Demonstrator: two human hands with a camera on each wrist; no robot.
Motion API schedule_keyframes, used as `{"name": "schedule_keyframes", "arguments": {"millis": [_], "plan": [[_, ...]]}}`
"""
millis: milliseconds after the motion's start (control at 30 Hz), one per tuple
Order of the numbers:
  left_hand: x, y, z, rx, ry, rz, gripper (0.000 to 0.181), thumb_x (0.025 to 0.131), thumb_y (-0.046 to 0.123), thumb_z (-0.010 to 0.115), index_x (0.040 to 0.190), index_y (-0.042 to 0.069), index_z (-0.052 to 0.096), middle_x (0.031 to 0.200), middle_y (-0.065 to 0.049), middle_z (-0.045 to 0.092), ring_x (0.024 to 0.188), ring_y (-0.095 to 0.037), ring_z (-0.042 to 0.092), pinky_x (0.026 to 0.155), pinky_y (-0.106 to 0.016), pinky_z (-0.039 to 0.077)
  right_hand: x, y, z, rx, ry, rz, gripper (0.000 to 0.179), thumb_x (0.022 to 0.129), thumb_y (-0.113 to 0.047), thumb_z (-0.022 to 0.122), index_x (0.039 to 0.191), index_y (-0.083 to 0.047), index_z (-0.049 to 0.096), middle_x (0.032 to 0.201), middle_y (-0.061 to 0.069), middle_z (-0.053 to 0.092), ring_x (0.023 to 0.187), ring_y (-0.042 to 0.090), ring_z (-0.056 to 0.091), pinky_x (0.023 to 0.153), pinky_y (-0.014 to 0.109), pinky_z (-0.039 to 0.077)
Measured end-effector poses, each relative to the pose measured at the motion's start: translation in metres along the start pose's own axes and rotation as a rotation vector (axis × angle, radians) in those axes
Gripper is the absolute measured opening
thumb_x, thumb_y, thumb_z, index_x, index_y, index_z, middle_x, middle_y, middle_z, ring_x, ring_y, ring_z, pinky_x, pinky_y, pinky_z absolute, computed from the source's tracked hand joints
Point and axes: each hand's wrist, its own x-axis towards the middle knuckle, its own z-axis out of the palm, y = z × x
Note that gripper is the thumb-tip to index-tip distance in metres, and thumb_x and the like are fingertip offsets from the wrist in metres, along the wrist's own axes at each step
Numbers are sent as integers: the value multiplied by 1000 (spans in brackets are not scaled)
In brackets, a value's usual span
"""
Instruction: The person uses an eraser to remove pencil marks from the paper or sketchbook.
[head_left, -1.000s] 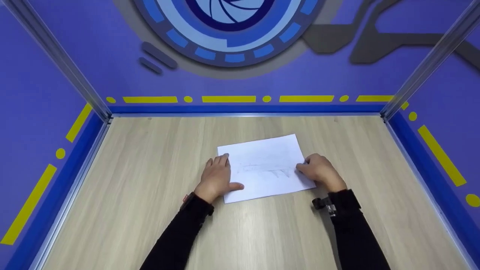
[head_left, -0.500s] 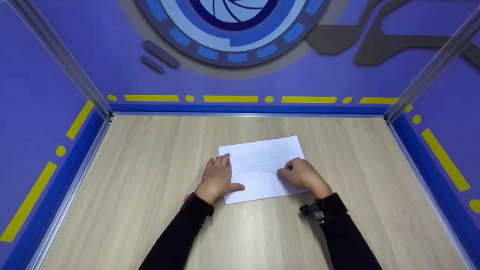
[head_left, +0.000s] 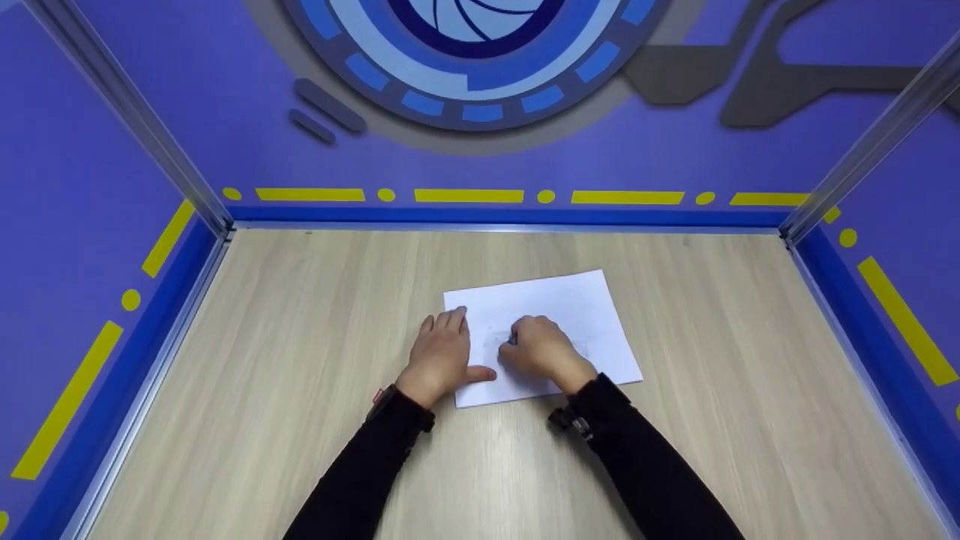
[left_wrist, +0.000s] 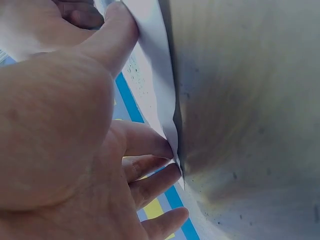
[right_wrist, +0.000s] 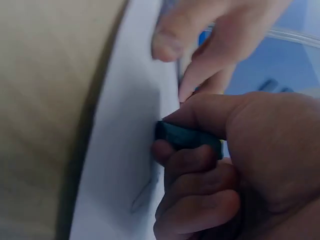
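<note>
A white sheet of paper [head_left: 604, 315] with faint grey pencil marks lies slightly turned on the table. My left hand [head_left: 439, 351] rests on its left edge, fingers spread and straight, thumb on the sheet. In the left wrist view the paper's edge [left_wrist: 159, 65] lifts a little from the table between thumb and fingers. On the middle of the sheet, my right hand [head_left: 541, 349] pinches a small dark green eraser [right_wrist: 189, 137] between thumb and curled fingers, its end against the paper. A thin pencil line shows close by in the right wrist view.
The light wooden table [head_left: 300, 322] is bounded by blue-purple panels [head_left: 420, 161] with yellow dashes at the back and sides. Metal rails [head_left: 510, 227] run along the panels' feet. A strapped-on camera [head_left: 574, 424] sits at the right wrist.
My right hand has slid left across the paper with the eraser, from the right edge to the middle. The pencil marks on the right look fainter. The left hand has stayed in place.
</note>
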Motion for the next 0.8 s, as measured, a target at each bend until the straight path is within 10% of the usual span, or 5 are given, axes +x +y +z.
{"name": "schedule_keyframes", "arguments": {"millis": [500, 800], "plan": [[-3, 5, -5, -3, -23, -25, 114, 75, 74, 68, 150, -5, 36, 161, -15, 30, 149, -32, 30, 123, -53, 23, -18, 75, -36, 64, -26, 46, 24, 84, -27, 65, 69, -9, 58, 67, 1, 45, 63, 20, 45, 54, 31, 33], [-3, 1, -4, 13, -43, -25, 114, 76, 75, 66, 151, -5, 35, 162, -14, 27, 149, -31, 27, 124, -53, 21, -35, 134, -67, 26, -12, 226, 26, 86, -29, 64, 73, -7, 57, 71, 4, 48, 63, 20, 49, 51, 29, 36]]}}
